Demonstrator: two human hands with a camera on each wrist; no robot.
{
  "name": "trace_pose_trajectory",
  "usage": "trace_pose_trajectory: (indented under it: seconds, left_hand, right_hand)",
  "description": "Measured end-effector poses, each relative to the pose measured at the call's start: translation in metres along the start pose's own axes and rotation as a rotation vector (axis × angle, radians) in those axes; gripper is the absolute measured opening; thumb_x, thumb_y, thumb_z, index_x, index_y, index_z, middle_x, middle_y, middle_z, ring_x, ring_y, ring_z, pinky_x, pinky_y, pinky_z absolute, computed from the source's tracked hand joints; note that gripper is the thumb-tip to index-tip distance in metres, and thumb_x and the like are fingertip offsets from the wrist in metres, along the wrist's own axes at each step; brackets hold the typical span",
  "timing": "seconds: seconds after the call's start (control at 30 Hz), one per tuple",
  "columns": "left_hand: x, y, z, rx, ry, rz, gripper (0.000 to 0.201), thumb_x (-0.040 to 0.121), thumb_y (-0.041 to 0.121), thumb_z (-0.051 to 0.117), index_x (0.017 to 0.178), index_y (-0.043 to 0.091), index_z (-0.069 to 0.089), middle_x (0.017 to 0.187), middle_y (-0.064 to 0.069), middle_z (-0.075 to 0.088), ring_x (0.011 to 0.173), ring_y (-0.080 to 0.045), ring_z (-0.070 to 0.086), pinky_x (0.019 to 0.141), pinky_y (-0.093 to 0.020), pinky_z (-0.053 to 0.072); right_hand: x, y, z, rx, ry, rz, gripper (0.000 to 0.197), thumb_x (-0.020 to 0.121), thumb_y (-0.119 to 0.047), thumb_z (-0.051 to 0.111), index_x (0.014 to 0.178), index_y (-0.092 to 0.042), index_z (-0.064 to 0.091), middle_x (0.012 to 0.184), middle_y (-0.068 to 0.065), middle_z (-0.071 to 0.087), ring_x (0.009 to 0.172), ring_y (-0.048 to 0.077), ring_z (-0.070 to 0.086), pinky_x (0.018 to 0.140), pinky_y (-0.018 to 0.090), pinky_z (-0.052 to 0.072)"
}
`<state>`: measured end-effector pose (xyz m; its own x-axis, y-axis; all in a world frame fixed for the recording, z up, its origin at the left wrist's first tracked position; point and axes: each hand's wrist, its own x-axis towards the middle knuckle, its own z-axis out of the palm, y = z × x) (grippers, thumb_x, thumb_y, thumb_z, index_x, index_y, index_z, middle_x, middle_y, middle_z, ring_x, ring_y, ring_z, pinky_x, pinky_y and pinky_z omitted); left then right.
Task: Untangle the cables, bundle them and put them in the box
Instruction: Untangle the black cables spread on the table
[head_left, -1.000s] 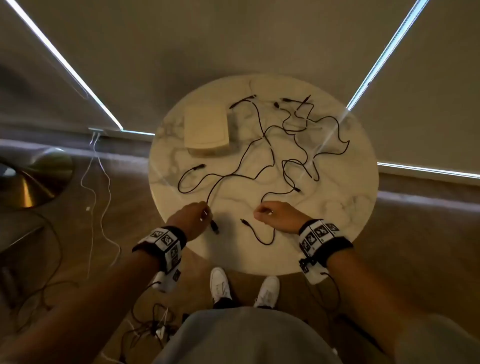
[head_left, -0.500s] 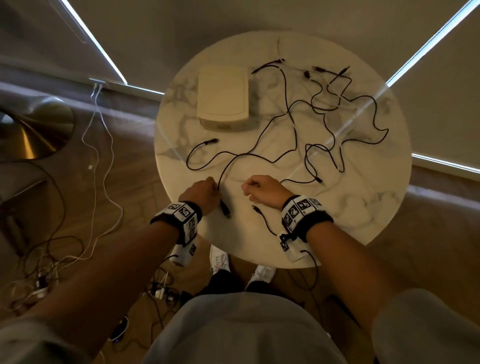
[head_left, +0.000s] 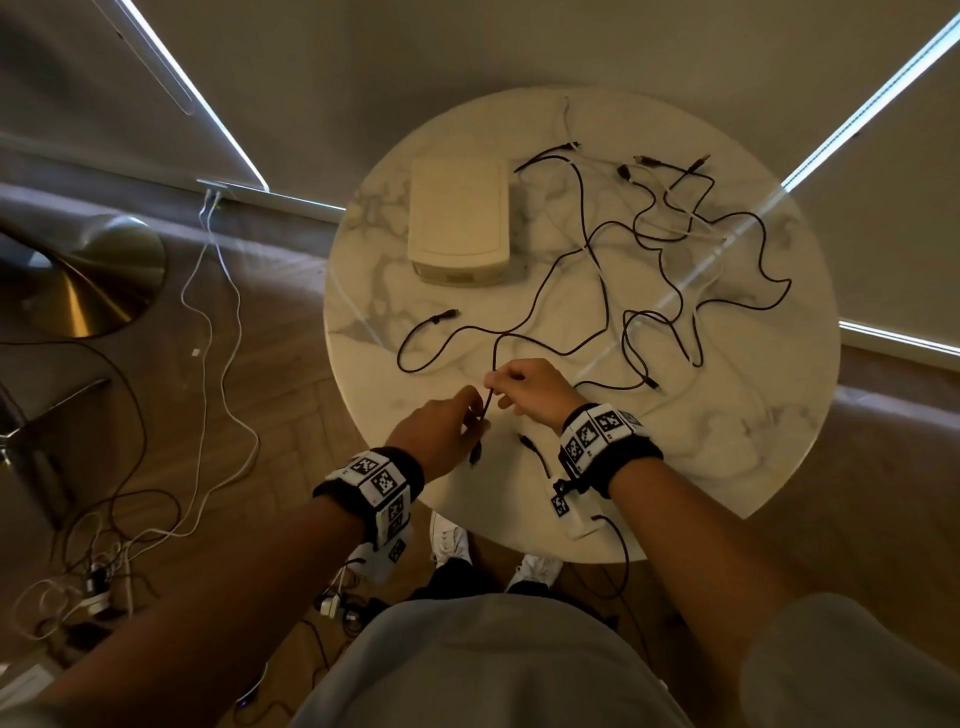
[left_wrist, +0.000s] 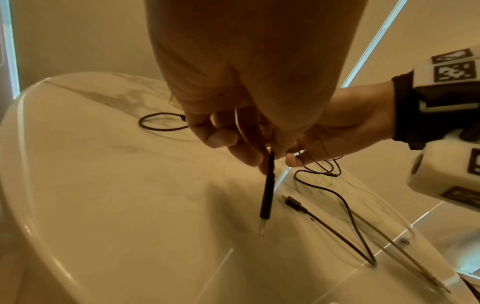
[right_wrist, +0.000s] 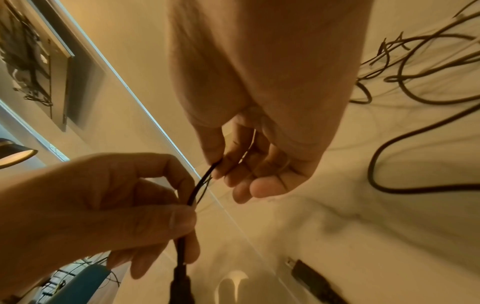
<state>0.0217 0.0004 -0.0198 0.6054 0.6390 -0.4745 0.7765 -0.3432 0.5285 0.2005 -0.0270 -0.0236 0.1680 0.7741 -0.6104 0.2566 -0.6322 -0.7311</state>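
Both hands pinch one black cable (head_left: 492, 364) at the near edge of the tabletop (head_left: 753, 441). The left hand (head_left: 441, 434) holds it between thumb and fingertips just above the plug (left_wrist: 266, 207), which hangs free; the right hand (head_left: 530, 387) grips the cord a little further along, so a short taut stretch runs between the two grips.

From the right hand's grip the cable rises in a narrow loop, then wanders toward the far right of the tabletop, where it crosses other black cables and at least one white cable (head_left: 691, 228). That knot is the likely trouble: a hard pull from here could, I judge, tighten the crossings instead of freeing them, or drag the whole heap toward the near edge. Loose ends could slide off the rim; a second plug (head_left: 525, 441) already lies close to it, just beside the right wrist.

Sweeping cord could also nudge the cream box (head_left: 460, 223), which sits toward the far left of the tabletop with its lid seemingly on. On the floor, separate cables (head_left: 208, 332) might catch anything that falls.
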Motion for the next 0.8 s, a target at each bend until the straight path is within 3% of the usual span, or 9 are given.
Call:
trace_pose_trajectory:
  seconds: [0.23, 0.37, 0.43, 0.5, 0.6, 0.7, 0.8]
  left_hand:
    - [-0.004, -0.002, 0.001, 0.013, -0.107, 0.068, 0.023, 0.099, 0.045, 0.047, 0.114, 0.028, 0.051, 0.111, 0.006, 0.065, 0.083, -0.016, 0.063, 0.077, -0.038, 0.055]
    - [0.013, -0.014, -0.017, 0.048, 0.011, 0.099, 0.022, 0.098, 0.040, 0.050, 0.114, 0.027, 0.053, 0.111, 0.006, 0.058, 0.084, -0.014, 0.055, 0.074, -0.030, 0.046]
    - [0.026, -0.023, -0.027, 0.037, 0.098, 0.071, 0.026, 0.097, 0.036, 0.055, 0.119, 0.023, 0.052, 0.113, 0.003, 0.053, 0.086, -0.017, 0.058, 0.077, -0.034, 0.050]
    - [0.040, -0.033, -0.036, 0.043, 0.147, 0.004, 0.038, 0.095, 0.030, 0.058, 0.129, 0.018, 0.046, 0.125, -0.004, 0.048, 0.098, -0.024, 0.061, 0.086, -0.040, 0.052]
    - [0.057, -0.045, -0.042, 0.111, 0.100, -0.132, 0.049, 0.093, 0.028, 0.059, 0.137, 0.015, 0.042, 0.137, -0.010, 0.039, 0.114, -0.032, 0.056, 0.095, -0.046, 0.050]
    - [0.063, -0.053, -0.045, 0.212, 0.026, -0.167, 0.039, 0.093, 0.029, 0.056, 0.129, 0.015, 0.050, 0.130, -0.010, 0.042, 0.112, -0.035, 0.054, 0.094, -0.047, 0.049]
    - [0.062, -0.059, -0.043, 0.288, 0.026, -0.101, 0.030, 0.095, 0.030, 0.052, 0.122, 0.018, 0.054, 0.125, -0.010, 0.046, 0.112, -0.033, 0.051, 0.091, -0.046, 0.049]
  right_hand:
    - [-0.007, 0.017, -0.010, -0.026, -0.010, 0.045, 0.028, 0.095, -0.034, 0.063, 0.103, -0.008, 0.072, 0.100, 0.006, 0.073, 0.085, 0.016, 0.071, 0.077, 0.036, 0.054]
    - [-0.009, 0.025, -0.019, -0.049, 0.073, 0.055, 0.030, 0.096, -0.033, 0.061, 0.098, -0.006, 0.072, 0.099, 0.010, 0.074, 0.083, 0.022, 0.072, 0.068, 0.029, 0.050]
    - [-0.008, 0.023, -0.019, -0.061, 0.096, 0.055, 0.029, 0.096, -0.034, 0.060, 0.098, -0.006, 0.071, 0.098, 0.009, 0.075, 0.083, 0.023, 0.073, 0.067, 0.028, 0.049]
    - [-0.006, 0.019, -0.015, -0.095, 0.100, 0.057, 0.030, 0.095, -0.034, 0.060, 0.097, -0.007, 0.071, 0.096, 0.010, 0.075, 0.085, 0.026, 0.073, 0.071, 0.032, 0.053]
    - [-0.001, 0.017, -0.007, -0.176, 0.125, 0.055, 0.024, 0.094, -0.036, 0.062, 0.096, -0.012, 0.066, 0.096, 0.007, 0.074, 0.090, 0.026, 0.070, 0.083, 0.039, 0.055]
    - [-0.001, 0.015, -0.002, -0.162, 0.221, 0.035, 0.019, 0.092, -0.030, 0.068, 0.096, -0.017, 0.054, 0.087, -0.001, 0.065, 0.082, 0.016, 0.062, 0.072, 0.029, 0.046]
    - [-0.007, 0.012, 0.002, -0.173, 0.229, -0.060, 0.015, 0.089, -0.016, 0.071, 0.094, -0.017, 0.056, 0.079, -0.001, 0.061, 0.073, 0.013, 0.058, 0.066, 0.022, 0.044]
